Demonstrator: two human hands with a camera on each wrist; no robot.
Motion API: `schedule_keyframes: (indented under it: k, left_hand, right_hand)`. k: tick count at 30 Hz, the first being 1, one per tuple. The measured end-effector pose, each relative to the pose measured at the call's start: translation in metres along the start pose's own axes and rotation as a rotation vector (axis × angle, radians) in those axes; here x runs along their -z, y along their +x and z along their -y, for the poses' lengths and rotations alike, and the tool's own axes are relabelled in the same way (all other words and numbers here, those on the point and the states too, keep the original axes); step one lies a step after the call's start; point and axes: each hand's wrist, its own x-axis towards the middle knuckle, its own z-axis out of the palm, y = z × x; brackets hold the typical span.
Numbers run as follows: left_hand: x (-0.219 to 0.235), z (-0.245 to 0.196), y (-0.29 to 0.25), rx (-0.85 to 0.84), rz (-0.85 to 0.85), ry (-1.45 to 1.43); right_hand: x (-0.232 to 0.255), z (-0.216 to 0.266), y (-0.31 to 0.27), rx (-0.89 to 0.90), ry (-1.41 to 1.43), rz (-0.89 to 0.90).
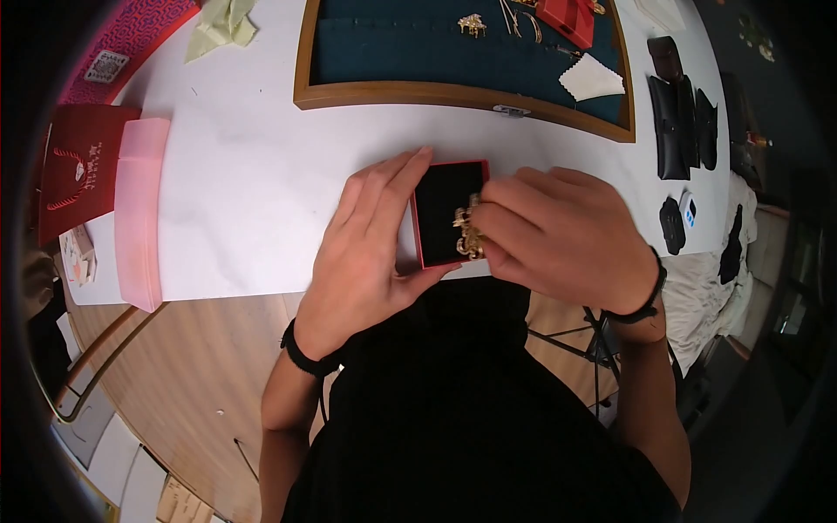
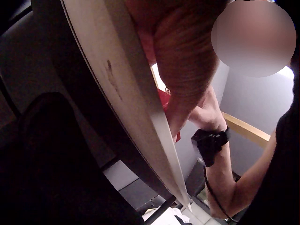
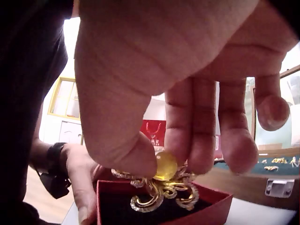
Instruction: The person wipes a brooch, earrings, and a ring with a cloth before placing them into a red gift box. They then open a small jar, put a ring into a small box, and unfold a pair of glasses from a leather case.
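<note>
A small open red box (image 1: 418,228) with a black lining sits at the table's near edge. My left hand (image 1: 359,240) holds it from the left, fingers along the far corner and thumb along the near side. Over the box, my right hand (image 1: 562,234) pinches a gold brooch (image 1: 466,230) between thumb and fingers. In the right wrist view the brooch (image 3: 161,187) shows a round yellow stone (image 3: 166,166) and curled arms set with small clear stones, just above the lining. Most of the box is hidden behind the left hand in the left wrist view.
A wooden-framed tray (image 1: 462,94) with dark green lining holds jewelry, a red gift box (image 1: 568,19) and a white cloth (image 1: 592,78). Black cases (image 1: 671,126) lie at the right. A red paper bag (image 1: 83,166) and a pink box (image 1: 139,213) stand at the left.
</note>
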Motion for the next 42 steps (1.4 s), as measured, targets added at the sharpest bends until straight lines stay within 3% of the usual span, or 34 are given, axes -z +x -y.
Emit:
schedule_keyframes:
  k: [5,13,16,19,22,24,28,31,35,37,39,42]
  left_hand:
    - [0.003,-0.001,0.001,-0.017,0.016,0.004]
    - [-0.001,0.004,-0.003,0.012,-0.001,-0.056]
    - [0.003,-0.003,-0.002,0.012,-0.074,-0.12]
    - [0.01,-0.001,-0.01,-0.064,-0.261,-0.149]
    - [0.024,-0.013,-0.012,-0.026,-0.208,-0.162]
    - [0.026,-0.023,-0.01,0.094,-0.106,-0.347]
    - [0.018,-0.03,-0.006,0.227,-0.064,-0.585]
    - [0.013,-0.034,-0.008,0.356,-0.116,-0.7]
    - [0.01,-0.033,-0.014,0.408,-0.165,-0.741]
    - [0.013,-0.027,-0.016,0.139,-0.138,-0.401]
    - [0.017,-0.031,-0.013,0.089,-0.104,-0.296]
    - [0.017,-0.031,-0.012,-0.158,-0.084,-0.105]
  right_hand:
    - [-0.022,-0.001,0.011,0.028,0.064,0.032]
    - [-0.033,-0.01,0.014,-0.001,0.199,-0.124]
    - [-0.026,-0.013,0.011,-0.005,0.233,-0.16]
    - [-0.01,-0.01,0.004,-0.026,0.17,-0.257]
    - [-0.011,-0.009,-0.007,0.063,0.11,-0.315]
    - [-0.008,0.0,-0.009,0.084,0.072,-0.33]
    - [-0.017,0.005,-0.01,0.136,0.062,-0.393]
    - [-0.021,0.004,-0.009,0.128,0.02,-0.415]
    - [-0.031,0.007,-0.012,0.077,0.127,-0.497]
    - [-0.031,0.013,-0.011,-0.15,0.37,-0.515]
    - [-0.026,0.014,-0.013,-0.197,0.406,-0.503]
    - [-0.027,0.013,-0.02,-0.258,0.515,-0.412]
